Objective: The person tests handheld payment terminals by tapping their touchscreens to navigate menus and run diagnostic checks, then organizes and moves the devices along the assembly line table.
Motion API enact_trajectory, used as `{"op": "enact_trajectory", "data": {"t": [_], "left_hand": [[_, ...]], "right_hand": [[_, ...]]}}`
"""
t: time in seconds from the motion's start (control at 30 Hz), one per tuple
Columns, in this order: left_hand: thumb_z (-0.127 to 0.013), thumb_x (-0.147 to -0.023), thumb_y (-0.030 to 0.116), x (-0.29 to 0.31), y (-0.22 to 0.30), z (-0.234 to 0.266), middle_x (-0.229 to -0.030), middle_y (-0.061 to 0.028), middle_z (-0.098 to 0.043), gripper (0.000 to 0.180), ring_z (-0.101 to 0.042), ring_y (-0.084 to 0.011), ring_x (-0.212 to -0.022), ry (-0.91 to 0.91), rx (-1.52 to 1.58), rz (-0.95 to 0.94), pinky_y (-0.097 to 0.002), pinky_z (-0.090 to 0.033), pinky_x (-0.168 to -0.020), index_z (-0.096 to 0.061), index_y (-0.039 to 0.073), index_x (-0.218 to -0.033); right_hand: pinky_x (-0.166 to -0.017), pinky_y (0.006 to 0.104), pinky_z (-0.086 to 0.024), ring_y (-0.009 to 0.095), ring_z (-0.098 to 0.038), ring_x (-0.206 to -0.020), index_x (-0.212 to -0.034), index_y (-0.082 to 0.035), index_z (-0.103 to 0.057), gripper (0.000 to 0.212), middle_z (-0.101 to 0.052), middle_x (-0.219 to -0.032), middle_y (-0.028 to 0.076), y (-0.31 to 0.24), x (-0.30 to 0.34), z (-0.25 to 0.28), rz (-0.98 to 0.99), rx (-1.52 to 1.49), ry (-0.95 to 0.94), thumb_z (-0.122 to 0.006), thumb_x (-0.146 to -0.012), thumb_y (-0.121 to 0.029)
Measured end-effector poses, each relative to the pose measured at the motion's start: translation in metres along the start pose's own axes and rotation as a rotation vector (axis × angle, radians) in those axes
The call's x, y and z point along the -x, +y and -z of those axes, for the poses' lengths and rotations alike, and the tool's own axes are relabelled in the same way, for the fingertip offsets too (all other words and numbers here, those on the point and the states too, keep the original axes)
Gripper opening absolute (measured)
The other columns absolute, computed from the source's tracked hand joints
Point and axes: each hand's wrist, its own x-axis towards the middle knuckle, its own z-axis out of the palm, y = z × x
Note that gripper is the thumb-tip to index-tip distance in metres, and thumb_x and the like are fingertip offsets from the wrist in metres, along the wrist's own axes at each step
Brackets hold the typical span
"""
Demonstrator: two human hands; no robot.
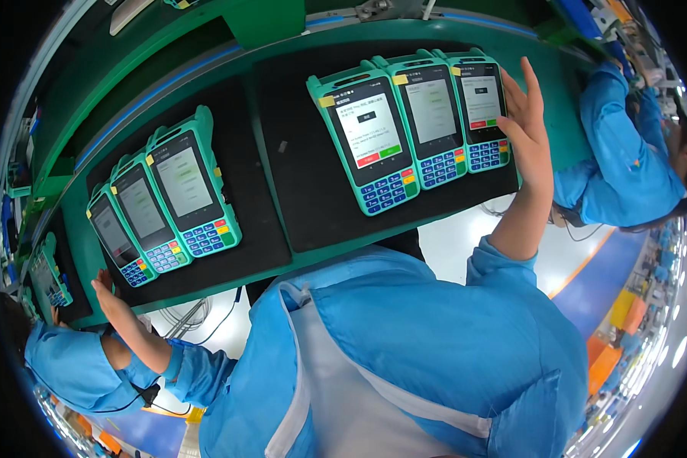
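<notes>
Three green card payment terminals with keypads stand side by side on the right-hand black mat: a left one [370, 126], a middle one [433, 107] and a right one [478, 91]. My right hand [528, 122] is open at the right one's edge, thumb over its lit screen, index finger stretched upward. On the left-hand mat three more stand in a row: a near-left one [116, 233], a middle one [141, 206] and a larger-looking one [182, 179]. My left hand [111, 294] is beside the near-left one's lower edge, fingers apart, partly small and distant in view.
Black mats [275, 206] cover the green bench [328, 243]. Co-workers in blue sit at the far left [76, 366] and the right [626, 153]. Another terminal [51, 275] lies at the left end. Coiled cables [187, 317] hang below the bench, and a green shelf [263, 23] edges its back.
</notes>
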Motion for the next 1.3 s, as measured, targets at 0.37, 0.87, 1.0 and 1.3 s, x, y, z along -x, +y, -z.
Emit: {"op": "enact_trajectory", "data": {"t": [0.37,0.87,1.0,1.3], "left_hand": [[-0.029,-0.104,0.05,-0.038,-0.036,0.004,-0.126,-0.0222,-0.058,0.069,-0.054,-0.0285,-0.118,0.011,-0.18,-0.082,-0.0363,-0.038,-0.103,-0.055,-0.01,-0.126],[-0.03,-0.105,0.037,-0.031,-0.028,-0.016,-0.11,-0.0189,-0.066,0.057,-0.063,-0.0234,-0.098,0.081,0.016,-0.066,-0.0332,-0.048,-0.087,-0.061,-0.01,-0.117],[-0.036,-0.103,0.038,-0.043,-0.037,-0.012,-0.112,-0.0173,-0.066,0.053,-0.063,-0.0253,-0.1,0.096,-0.167,-0.119,-0.0345,-0.047,-0.088,-0.06,-0.007,-0.12],[-0.038,-0.101,0.041,-0.096,-0.009,-0.007,-0.114,-0.022,-0.064,0.046,-0.06,-0.042,-0.103,-0.093,-0.9,-0.228,-0.045,-0.047,-0.084,-0.061,0.004,-0.118]], "right_hand": [[-0.115,0.0455,-0.026,0.037,-0.03,-0.142,-0.153,-0.008,-0.019,0.085,-0.033,-0.151,0.024,0.003,0.001,-0.004,0.034,0.257,0.05,-0.061,-0.079,-0.005],[-0.107,0.0736,-0.01,0.047,-0.017,-0.143,-0.149,-0.016,-0.033,0.103,-0.027,-0.153,0.018,-0.027,0.003,-0.086,0.345,0.98,-0.001,-0.083,-0.063,-0.042],[-0.108,0.0711,-0.01,0.046,-0.018,-0.143,-0.148,-0.014,-0.034,0.099,-0.031,-0.152,0.018,-0.03,0.001,-0.065,0.41,0.86,0.046,-0.083,-0.064,-0.037],[-0.112,0.0635,-0.01,0.045,-0.023,-0.142,-0.143,-0.007,-0.038,0.078,-0.04,-0.146,0.016,-0.019,0.001,-0.039,0.448,0.678,0.193,-0.072,-0.075,-0.021]]}}
